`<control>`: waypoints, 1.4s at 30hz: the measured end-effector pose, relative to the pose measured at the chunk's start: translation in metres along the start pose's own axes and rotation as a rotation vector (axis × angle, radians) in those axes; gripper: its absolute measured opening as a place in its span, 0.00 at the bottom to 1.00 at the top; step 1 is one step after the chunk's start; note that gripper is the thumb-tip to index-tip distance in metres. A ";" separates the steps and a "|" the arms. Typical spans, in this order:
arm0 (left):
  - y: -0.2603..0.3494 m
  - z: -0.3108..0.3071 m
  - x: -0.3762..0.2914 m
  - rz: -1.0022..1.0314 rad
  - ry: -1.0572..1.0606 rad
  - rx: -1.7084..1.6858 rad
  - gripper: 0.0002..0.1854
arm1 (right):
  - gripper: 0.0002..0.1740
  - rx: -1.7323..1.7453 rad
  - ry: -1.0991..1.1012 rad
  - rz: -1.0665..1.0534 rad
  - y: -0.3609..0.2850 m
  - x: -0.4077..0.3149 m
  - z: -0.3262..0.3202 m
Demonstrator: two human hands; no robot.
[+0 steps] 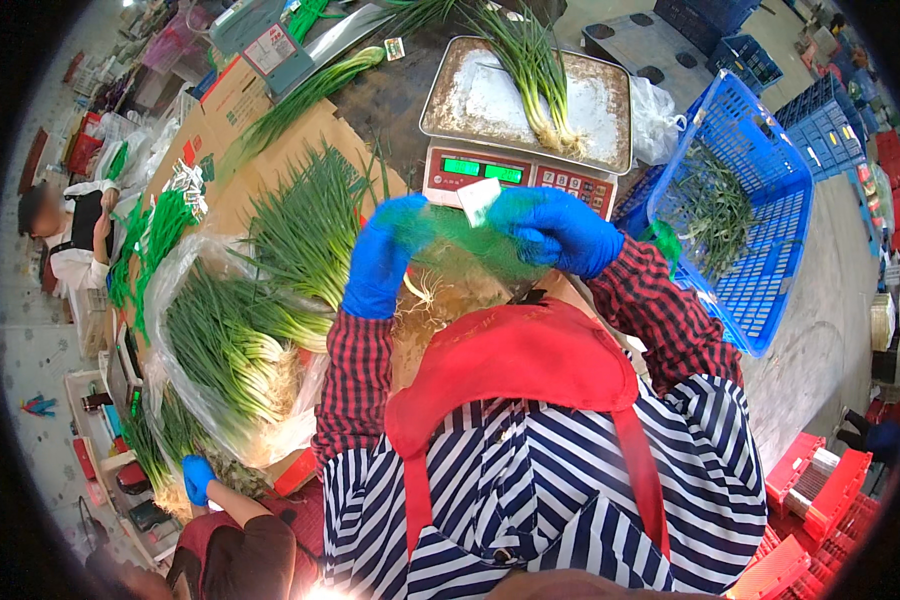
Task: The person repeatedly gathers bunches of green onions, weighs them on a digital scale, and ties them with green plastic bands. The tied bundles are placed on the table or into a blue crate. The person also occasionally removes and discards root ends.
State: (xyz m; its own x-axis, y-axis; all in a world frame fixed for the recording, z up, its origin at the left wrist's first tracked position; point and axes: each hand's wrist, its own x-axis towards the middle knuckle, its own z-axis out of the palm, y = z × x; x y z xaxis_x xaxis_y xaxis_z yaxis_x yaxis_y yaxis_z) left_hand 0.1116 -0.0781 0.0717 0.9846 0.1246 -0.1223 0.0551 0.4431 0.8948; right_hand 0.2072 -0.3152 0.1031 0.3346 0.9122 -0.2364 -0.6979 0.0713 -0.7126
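Note:
Both my hands wear blue gloves and stretch a green mesh net bag between them, blurred by motion. My left hand grips its left end; my right hand grips the right end near a white tag. Just beyond stands a red digital scale with lit green displays, and a small bunch of green onions lies on its metal pan. A larger pile of green onions lies left of my left hand. Roots of an onion show below the net.
An open plastic bag of green onions lies at left, near green net bags with tags. A blue plastic crate with leaf scraps stands at right. Another person's gloved hand is at lower left; a person is farther off.

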 end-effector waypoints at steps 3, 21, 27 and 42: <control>0.005 -0.006 0.001 -0.124 0.107 -0.461 0.13 | 0.10 -0.256 0.173 -0.031 0.007 0.002 -0.013; 0.044 0.040 -0.014 0.178 -0.455 0.115 0.10 | 0.36 -0.321 -0.222 0.510 0.013 -0.036 -0.039; 0.022 0.099 -0.002 0.433 -1.023 0.700 0.07 | 0.11 -2.246 0.050 0.004 -0.014 -0.070 -0.076; -0.041 0.142 0.058 0.847 -0.561 1.510 0.06 | 0.18 -2.803 0.697 -0.300 -0.115 -0.023 -0.121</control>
State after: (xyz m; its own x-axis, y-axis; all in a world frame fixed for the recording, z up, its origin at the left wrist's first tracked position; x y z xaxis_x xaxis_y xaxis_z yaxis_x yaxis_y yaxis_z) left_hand 0.1895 -0.2152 0.0887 0.7385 -0.5579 0.3787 -0.6616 -0.7078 0.2476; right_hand 0.3561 -0.3932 0.1107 0.5368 0.8116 0.2307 0.6289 -0.5671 0.5318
